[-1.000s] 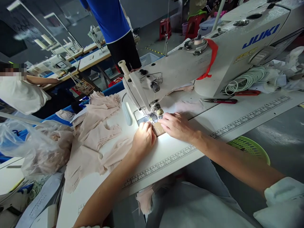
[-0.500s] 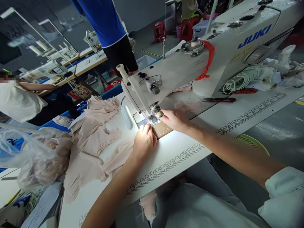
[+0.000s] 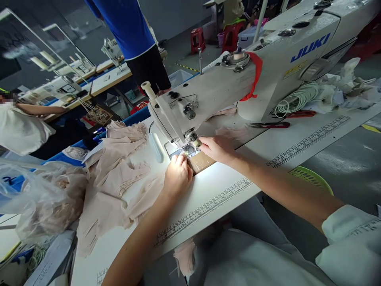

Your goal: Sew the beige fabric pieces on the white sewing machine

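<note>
A white JUKI sewing machine (image 3: 218,87) stands on the table, its lamp lighting the needle area. My left hand (image 3: 177,173) rests just in front of the presser foot (image 3: 187,150), fingers curled together at the needle plate. Whatever those fingertips hold is too small or hidden to make out. My right hand (image 3: 218,149) is at the right side of the needle area, beside the round tension knob (image 3: 196,143). Its thumb and forefinger are drawn together, and anything between them is hidden. Below both hands lies a brown plate (image 3: 201,163) with pale marks.
Beige fabric pieces (image 3: 119,159) lie piled to the left, beside a plastic bag (image 3: 53,198). A pale blue-grey tool (image 3: 156,147) lies left of the needle. Thread snips (image 3: 269,125) and coiled cord (image 3: 296,99) are on the right. A person in blue (image 3: 127,28) stands beyond.
The whole view has shifted slightly leftward. Both hands stay in nearly the same places by the needle, with no clear change of grip.
</note>
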Available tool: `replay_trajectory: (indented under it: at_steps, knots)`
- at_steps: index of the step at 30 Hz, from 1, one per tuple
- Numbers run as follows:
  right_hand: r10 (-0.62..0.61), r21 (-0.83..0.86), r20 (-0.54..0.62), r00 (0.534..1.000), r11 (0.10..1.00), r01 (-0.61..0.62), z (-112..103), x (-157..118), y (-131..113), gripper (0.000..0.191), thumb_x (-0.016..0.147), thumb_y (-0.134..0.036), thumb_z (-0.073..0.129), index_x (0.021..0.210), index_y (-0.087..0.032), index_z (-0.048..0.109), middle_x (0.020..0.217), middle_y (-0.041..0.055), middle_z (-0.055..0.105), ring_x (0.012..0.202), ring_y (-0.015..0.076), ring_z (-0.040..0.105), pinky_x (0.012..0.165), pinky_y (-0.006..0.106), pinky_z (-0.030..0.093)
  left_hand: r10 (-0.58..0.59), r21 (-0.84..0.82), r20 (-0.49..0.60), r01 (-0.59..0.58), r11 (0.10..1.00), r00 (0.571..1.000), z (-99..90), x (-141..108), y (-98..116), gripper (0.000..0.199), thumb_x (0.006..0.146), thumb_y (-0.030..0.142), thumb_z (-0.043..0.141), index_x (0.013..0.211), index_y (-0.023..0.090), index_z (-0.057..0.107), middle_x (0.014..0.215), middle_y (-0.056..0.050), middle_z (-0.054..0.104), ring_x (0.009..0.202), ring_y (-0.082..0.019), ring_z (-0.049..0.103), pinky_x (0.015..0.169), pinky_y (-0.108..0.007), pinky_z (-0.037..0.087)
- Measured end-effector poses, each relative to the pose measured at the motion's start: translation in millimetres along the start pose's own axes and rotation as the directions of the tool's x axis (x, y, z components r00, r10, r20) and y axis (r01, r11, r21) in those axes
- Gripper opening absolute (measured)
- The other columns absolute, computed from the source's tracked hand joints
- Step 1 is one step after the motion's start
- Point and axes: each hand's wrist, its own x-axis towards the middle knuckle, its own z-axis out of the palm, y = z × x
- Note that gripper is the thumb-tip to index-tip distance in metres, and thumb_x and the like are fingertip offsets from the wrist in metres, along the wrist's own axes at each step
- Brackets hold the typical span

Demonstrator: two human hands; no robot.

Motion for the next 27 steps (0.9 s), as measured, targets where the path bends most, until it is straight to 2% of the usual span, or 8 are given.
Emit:
replay_trajectory:
  at_steps: [5,8,11,15,19,21,24,27]
  knots:
    - [-0.06,0.049,0.006,0.998,0.997,0.06,-6.8,-10.7,-1.5,0.044,0.105,-0.042,0.042,0.081,-0.02,0.071,0.072,0.0047,0.069,0.064,0.0154,0.052,0.061,0.03,0.024,-0.028,-0.067,0.003,0.028,0.997,1.0,-4.8,1.5,-8.4,0.03,0.094,0.017,0.046,0.116,0.016,0.067,0.115,-0.016,0.071,0.106,-0.029,0.065,0.097,-0.046,0.057]
    - [-0.238,0.058,0.079,0.968,0.97,0.234,-10.7,-24.2,-17.7,0.031,0.102,-0.03,0.049,0.089,-0.018,0.074,0.082,0.006,0.071,0.073,0.0166,0.057,0.066,0.029,0.033,-0.195,-0.103,0.015,0.196,0.975,0.981,-21.7,1.3,-28.5,0.032,0.098,0.023,0.044,0.119,0.017,0.066,0.12,-0.016,0.07,0.109,-0.029,0.066,0.096,-0.046,0.055]
    - [-0.51,-0.013,0.104,0.854,0.858,0.514,-6.8,-44.6,-45.0,0.027,0.099,-0.03,0.057,0.117,-0.016,0.071,0.118,0.0125,0.072,0.106,0.0242,0.062,0.087,0.034,0.044,-0.443,-0.009,0.065,0.445,0.896,0.894,-42.4,-2.7,-49.6,0.027,0.094,0.027,0.047,0.108,0.016,0.067,0.109,-0.017,0.07,0.105,-0.032,0.066,0.091,-0.046,0.054]
    - [-0.692,-0.031,0.126,0.711,0.713,0.7,12.0,-74.9,-76.9,0.073,0.093,-0.064,0.062,0.142,-0.01,0.056,0.152,0.0211,0.052,0.143,0.0334,0.041,0.114,0.049,0.036,-0.57,0.046,0.246,0.579,0.814,0.784,-59.8,-14.0,-54.2,0.017,0.088,0.033,0.054,0.09,0.021,0.065,0.082,-0.006,0.069,0.088,-0.028,0.066,0.083,-0.039,0.052]
    - [-0.705,0.04,0.157,0.692,0.705,0.708,21.3,-105.3,-78.1,0.094,0.085,-0.076,0.062,0.148,-0.008,0.049,0.14,0.0212,0.059,0.134,0.0343,0.047,0.112,0.054,0.036,-0.577,-0.209,0.394,0.681,0.702,0.716,-71.9,-36.7,-36.7,0.024,0.085,0.044,0.055,0.077,0.023,0.06,0.061,0.003,0.06,0.062,-0.019,0.059,0.062,-0.029,0.045]
    - [-0.704,0.01,0.134,0.698,0.705,0.709,18.6,-122.8,-68.1,0.079,0.088,-0.062,0.07,0.145,-0.01,0.053,0.128,0.0173,0.064,0.122,0.032,0.053,0.106,0.052,0.04,-0.54,-0.371,0.464,0.708,0.601,0.702,-82.0,-55.8,-25.1,0.03,0.083,0.053,0.058,0.076,0.023,0.059,0.053,0.005,0.052,0.052,-0.015,0.052,0.053,-0.026,0.04]
    - [-0.707,0.045,-0.008,0.707,0.706,0.707,10.8,-152.2,-51.5,0.015,0.099,-0.028,0.063,0.108,-0.018,0.068,0.097,0.007,0.067,0.097,0.0228,0.056,0.087,0.038,0.044,-0.545,-0.461,0.55,0.774,0.434,0.633,-106.1,-96.8,-6.5,0.04,0.082,0.062,0.061,0.078,0.022,0.06,0.046,0.008,0.043,0.041,-0.011,0.04,0.045,-0.023,0.031]
    - [-0.639,0.382,-0.115,0.76,0.678,0.628,1.2,-182.4,-42.9,0.023,0.104,-0.019,0.05,0.084,-0.02,0.062,0.081,0.0028,0.063,0.082,0.0163,0.054,0.079,0.032,0.042,-0.543,-0.421,0.644,0.842,0.337,0.539,-140.1,-152.4,11.5,0.046,0.087,0.066,0.06,0.077,0.022,0.058,0.046,0.008,0.042,0.04,-0.009,0.036,0.044,-0.022,0.029]
